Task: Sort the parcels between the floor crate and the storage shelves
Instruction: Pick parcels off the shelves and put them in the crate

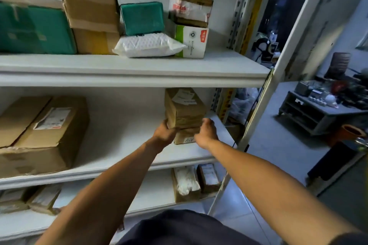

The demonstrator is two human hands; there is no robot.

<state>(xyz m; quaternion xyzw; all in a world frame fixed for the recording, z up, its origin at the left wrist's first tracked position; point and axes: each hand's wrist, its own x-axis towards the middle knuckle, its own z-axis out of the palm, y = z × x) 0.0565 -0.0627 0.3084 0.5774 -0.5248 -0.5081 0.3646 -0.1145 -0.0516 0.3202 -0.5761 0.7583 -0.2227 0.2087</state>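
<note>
With both arms stretched to the middle shelf (123, 145), right of frame centre: brown cardboard parcel (184, 108) held from two sides. Left hand (165, 132) gripping the parcel's lower left corner, fingers curled under the edge. Right hand (206, 132) against the lower right corner, thumb up on the front face; fingers behind the box, so exact wrap hard to tell. Grip on both sides closed on the parcel, not wide. White labels on the parcel top, close under the upper shelf (129, 69). Sitting on a smaller flat box (185, 137) with handwritten digits on its front, partly hidden by both hands.

Left of frame, same shelf: large cardboard box (49, 135) with a white and red shipping label, another brown box (18, 119) tight against its left side.

Upper shelf, left to right: big green mailer (33, 30), tall brown carton (91, 18), small green mailer (142, 18) on top of a white padded mailer (147, 46), taped brown box (191, 9) stacked on a white and green box (192, 42).

Lower shelf (151, 195), bottom of frame: two small brown parcels (196, 182) at right, one with a white bag on top; a few labelled parcels (29, 199) at lower left.

Right of frame, past the white shelf upright (284, 55): grey low table (304, 117) loaded with small items, dark chair back (341, 63), tiled floor (268, 135). Floor crate not seen.
</note>
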